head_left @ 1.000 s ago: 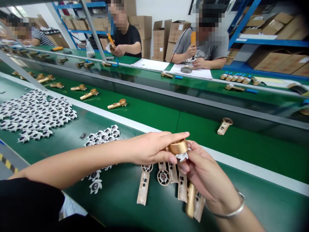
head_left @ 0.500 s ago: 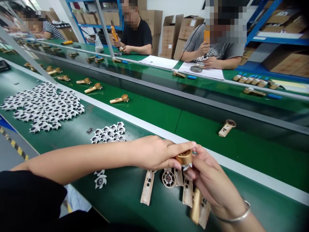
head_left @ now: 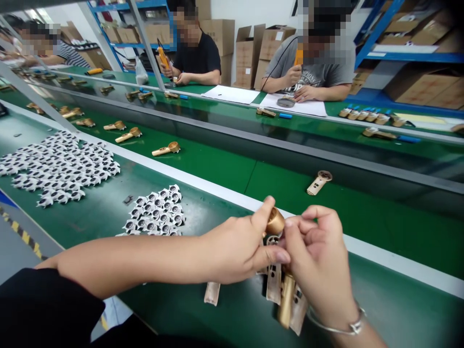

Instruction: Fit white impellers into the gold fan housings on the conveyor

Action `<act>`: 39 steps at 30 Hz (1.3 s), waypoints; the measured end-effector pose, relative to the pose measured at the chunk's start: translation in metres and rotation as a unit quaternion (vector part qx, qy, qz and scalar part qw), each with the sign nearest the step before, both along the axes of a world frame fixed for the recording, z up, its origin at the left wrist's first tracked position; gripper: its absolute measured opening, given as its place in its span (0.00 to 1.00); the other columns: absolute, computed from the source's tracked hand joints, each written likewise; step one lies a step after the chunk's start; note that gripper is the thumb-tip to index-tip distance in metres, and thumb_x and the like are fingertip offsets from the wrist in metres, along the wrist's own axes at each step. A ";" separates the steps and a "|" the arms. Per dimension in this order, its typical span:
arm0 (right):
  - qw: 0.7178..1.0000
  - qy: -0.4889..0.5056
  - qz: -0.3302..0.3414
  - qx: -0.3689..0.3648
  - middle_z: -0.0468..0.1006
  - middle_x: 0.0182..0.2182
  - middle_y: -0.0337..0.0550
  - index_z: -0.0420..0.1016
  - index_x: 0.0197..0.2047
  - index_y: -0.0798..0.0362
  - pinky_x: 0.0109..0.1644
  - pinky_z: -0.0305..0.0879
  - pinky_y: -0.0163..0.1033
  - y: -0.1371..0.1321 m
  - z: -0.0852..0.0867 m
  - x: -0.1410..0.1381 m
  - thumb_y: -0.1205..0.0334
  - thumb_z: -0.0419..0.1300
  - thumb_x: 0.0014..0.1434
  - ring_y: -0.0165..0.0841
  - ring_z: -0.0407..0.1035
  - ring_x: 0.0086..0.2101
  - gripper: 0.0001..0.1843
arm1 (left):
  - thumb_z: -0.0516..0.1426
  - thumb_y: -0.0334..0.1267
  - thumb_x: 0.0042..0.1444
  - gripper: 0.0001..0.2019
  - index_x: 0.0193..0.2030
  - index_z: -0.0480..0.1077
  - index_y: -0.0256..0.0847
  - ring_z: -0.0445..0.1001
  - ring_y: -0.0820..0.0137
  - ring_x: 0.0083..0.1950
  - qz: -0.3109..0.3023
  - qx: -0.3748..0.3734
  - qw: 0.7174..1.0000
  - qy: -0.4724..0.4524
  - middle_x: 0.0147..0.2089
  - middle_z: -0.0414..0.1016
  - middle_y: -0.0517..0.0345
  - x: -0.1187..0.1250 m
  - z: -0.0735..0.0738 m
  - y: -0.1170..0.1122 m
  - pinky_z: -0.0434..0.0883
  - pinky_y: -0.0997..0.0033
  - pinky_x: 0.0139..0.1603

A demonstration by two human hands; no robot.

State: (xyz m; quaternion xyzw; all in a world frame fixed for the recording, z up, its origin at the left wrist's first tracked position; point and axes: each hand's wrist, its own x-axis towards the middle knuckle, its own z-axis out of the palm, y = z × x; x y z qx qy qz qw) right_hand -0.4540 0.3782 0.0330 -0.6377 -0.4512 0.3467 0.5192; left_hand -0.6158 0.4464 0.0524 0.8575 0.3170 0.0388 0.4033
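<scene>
My left hand [head_left: 250,249] grips a gold fan housing [head_left: 276,221] by its round ring head, which is tilted. My right hand [head_left: 317,256] is closed beside the ring, thumb and fingertips pinched together at its edge. What those fingers hold, if anything, is hidden. Below my hands lie pale gold handle shells [head_left: 273,285], partly covered. Among them a smooth gold handle [head_left: 286,302] points toward me; whether it belongs to the held housing I cannot tell. Left of my forearm sits a small group of white fan blades [head_left: 156,212].
A larger spread of white fan blades [head_left: 65,164] covers the bench at left. Gold fan housings [head_left: 166,149] and a loose shell [head_left: 319,182] lie on the green belt [head_left: 224,166] beyond a white rail. Across it, co-workers hold orange tools [head_left: 298,55]. A slanted metal post [head_left: 36,96] stands left.
The ring has tipped to a steeper angle, and the white fan blade under it no longer shows. My right fingers have drawn together at its side. The whole view has shifted slightly.
</scene>
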 end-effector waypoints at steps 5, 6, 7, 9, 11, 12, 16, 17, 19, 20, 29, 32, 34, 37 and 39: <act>0.981 -0.185 -0.039 0.047 0.77 0.33 0.39 0.58 0.46 0.45 0.31 0.68 0.37 -0.010 -0.003 -0.004 0.58 0.58 0.65 0.33 0.75 0.30 0.11 | 0.49 0.61 0.65 0.50 0.75 0.21 0.31 0.76 0.61 0.34 -0.029 -0.073 0.993 -0.089 0.36 0.79 0.50 -0.005 -0.012 -0.006 0.72 0.63 0.37; 0.985 -0.165 -0.030 0.049 0.77 0.33 0.39 0.58 0.47 0.45 0.32 0.69 0.37 -0.011 -0.002 -0.003 0.58 0.58 0.66 0.33 0.75 0.30 0.11 | 0.48 0.61 0.65 0.49 0.75 0.23 0.30 0.76 0.62 0.34 -0.034 -0.069 0.991 -0.106 0.36 0.78 0.50 -0.007 -0.013 -0.004 0.72 0.64 0.36; 0.990 -0.127 -0.016 0.055 0.77 0.33 0.39 0.58 0.49 0.44 0.34 0.71 0.38 -0.010 -0.002 -0.003 0.57 0.57 0.67 0.34 0.75 0.31 0.11 | 0.46 0.61 0.66 0.47 0.76 0.26 0.31 0.77 0.62 0.35 -0.033 -0.053 0.991 -0.120 0.38 0.79 0.49 -0.009 -0.013 0.001 0.73 0.64 0.37; 0.996 -0.053 0.012 0.075 0.78 0.38 0.41 0.57 0.53 0.44 0.39 0.73 0.41 -0.006 -0.003 -0.004 0.56 0.54 0.69 0.35 0.76 0.36 0.12 | 0.42 0.59 0.69 0.38 0.76 0.34 0.36 0.79 0.63 0.41 -0.003 0.034 0.994 -0.102 0.48 0.79 0.45 -0.009 -0.011 0.022 0.74 0.64 0.41; 0.993 -0.083 0.044 0.078 0.77 0.43 0.44 0.59 0.54 0.45 0.45 0.73 0.45 -0.001 -0.007 -0.011 0.56 0.53 0.69 0.36 0.75 0.41 0.12 | 0.41 0.54 0.71 0.31 0.75 0.41 0.43 0.78 0.62 0.49 0.060 0.165 0.984 -0.011 0.56 0.76 0.47 -0.006 -0.011 0.057 0.74 0.64 0.48; 0.984 -0.144 0.076 0.067 0.77 0.44 0.46 0.61 0.54 0.46 0.47 0.72 0.47 0.001 -0.010 -0.018 0.57 0.53 0.69 0.37 0.74 0.43 0.12 | 0.45 0.54 0.70 0.32 0.75 0.42 0.42 0.78 0.58 0.51 0.094 0.199 0.975 0.029 0.56 0.76 0.46 -0.004 -0.013 0.078 0.73 0.58 0.52; 0.898 -0.345 0.273 0.004 0.78 0.40 0.45 0.73 0.44 0.50 0.52 0.66 0.50 0.011 -0.027 -0.064 0.67 0.55 0.66 0.40 0.70 0.45 0.07 | 0.54 0.46 0.68 0.25 0.68 0.59 0.39 0.73 0.55 0.57 0.172 0.237 0.948 0.126 0.59 0.72 0.43 -0.002 -0.036 0.162 0.71 0.46 0.58; 0.882 -0.358 0.307 -0.001 0.78 0.39 0.45 0.75 0.40 0.51 0.52 0.66 0.50 0.014 -0.031 -0.079 0.68 0.56 0.64 0.40 0.70 0.44 0.07 | 0.56 0.45 0.67 0.23 0.65 0.63 0.38 0.73 0.56 0.58 0.184 0.239 0.942 0.145 0.60 0.71 0.44 -0.003 -0.044 0.176 0.72 0.46 0.58; 0.856 -0.379 0.352 -0.013 0.78 0.37 0.45 0.76 0.35 0.53 0.52 0.66 0.51 0.023 -0.037 -0.107 0.69 0.57 0.63 0.41 0.70 0.45 0.07 | 0.58 0.44 0.65 0.21 0.62 0.67 0.38 0.72 0.56 0.59 0.205 0.246 0.932 0.171 0.62 0.69 0.45 -0.006 -0.055 0.194 0.72 0.46 0.58; 0.842 -0.391 0.370 -0.023 0.78 0.37 0.45 0.76 0.35 0.54 0.52 0.66 0.51 0.028 -0.040 -0.119 0.68 0.58 0.64 0.41 0.70 0.45 0.07 | 0.58 0.45 0.65 0.22 0.62 0.66 0.39 0.70 0.55 0.61 0.212 0.253 0.927 0.176 0.63 0.68 0.45 -0.007 -0.059 0.199 0.70 0.44 0.60; 0.808 -0.411 0.396 -0.146 0.79 0.40 0.43 0.76 0.40 0.57 0.49 0.71 0.46 0.062 -0.027 -0.170 0.59 0.62 0.65 0.35 0.74 0.43 0.09 | 0.56 0.49 0.65 0.28 0.68 0.60 0.41 0.62 0.50 0.68 0.145 0.297 0.939 0.092 0.70 0.59 0.43 0.040 -0.044 0.193 0.62 0.39 0.66; 0.832 -0.397 0.357 -0.154 0.79 0.39 0.49 0.76 0.37 0.56 0.41 0.68 0.41 0.045 -0.005 -0.147 0.70 0.59 0.61 0.38 0.75 0.41 0.04 | 0.57 0.48 0.65 0.22 0.62 0.67 0.38 0.69 0.54 0.62 0.118 0.250 0.956 0.095 0.64 0.67 0.44 0.085 -0.049 0.186 0.69 0.44 0.61; 0.846 -0.387 0.323 -0.171 0.80 0.34 0.49 0.75 0.35 0.55 0.32 0.62 0.38 0.029 0.007 -0.123 0.74 0.56 0.58 0.37 0.75 0.34 0.08 | 0.57 0.46 0.65 0.20 0.58 0.69 0.37 0.72 0.57 0.58 0.103 0.210 0.967 0.098 0.60 0.71 0.46 0.116 -0.054 0.178 0.72 0.47 0.58; 0.861 -0.376 0.279 -0.198 0.75 0.24 0.41 0.69 0.28 0.53 0.25 0.53 0.36 0.010 0.014 -0.083 0.73 0.55 0.56 0.32 0.70 0.24 0.08 | 0.57 0.46 0.65 0.19 0.57 0.70 0.35 0.74 0.59 0.54 0.090 0.150 0.981 0.086 0.58 0.72 0.47 0.154 -0.055 0.167 0.75 0.53 0.54; 0.878 -0.362 0.244 -0.198 0.72 0.21 0.37 0.64 0.26 0.52 0.25 0.51 0.34 0.002 0.015 -0.058 0.73 0.55 0.54 0.29 0.67 0.23 0.09 | 0.57 0.45 0.65 0.18 0.57 0.70 0.36 0.75 0.60 0.54 0.090 0.112 0.987 0.077 0.58 0.71 0.48 0.168 -0.051 0.162 0.75 0.54 0.54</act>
